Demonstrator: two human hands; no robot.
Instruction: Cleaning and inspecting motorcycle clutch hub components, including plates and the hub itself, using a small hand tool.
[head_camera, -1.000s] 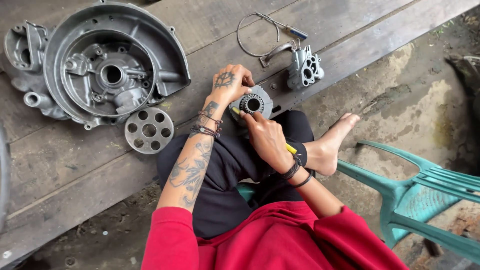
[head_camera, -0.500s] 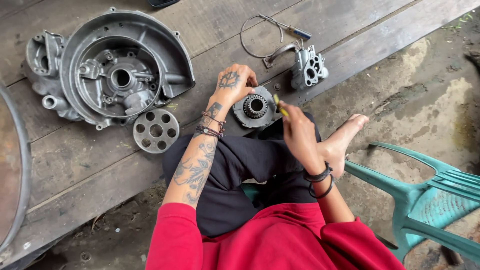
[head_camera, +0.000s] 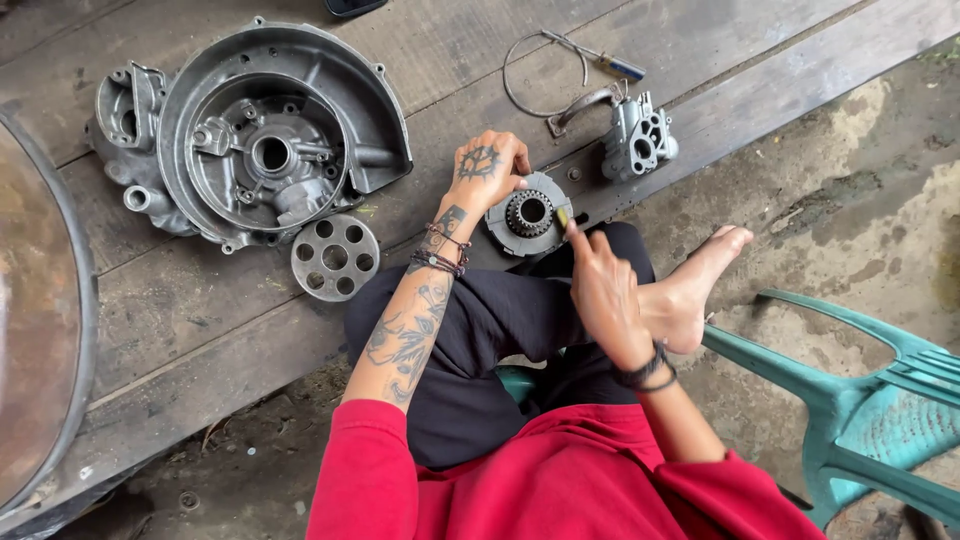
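Left hand (head_camera: 487, 172) grips the round toothed gear part (head_camera: 528, 214) at its 10 o'clock rim, on the knee. Right hand (head_camera: 603, 290), at 4 o'clock, pinches a yellow-handled tool (head_camera: 562, 218), its tip hidden. Engine casing (head_camera: 262, 150) lies at 9 o'clock.

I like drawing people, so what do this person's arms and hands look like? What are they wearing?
Both arms come out of red sleeves pushed up near the elbows. The left hand has a dark star-like tattoo on its back, and more tattoos run down that forearm, with several thin beaded bracelets at the wrist. The right hand wears dark bands at its wrist. No gloves.
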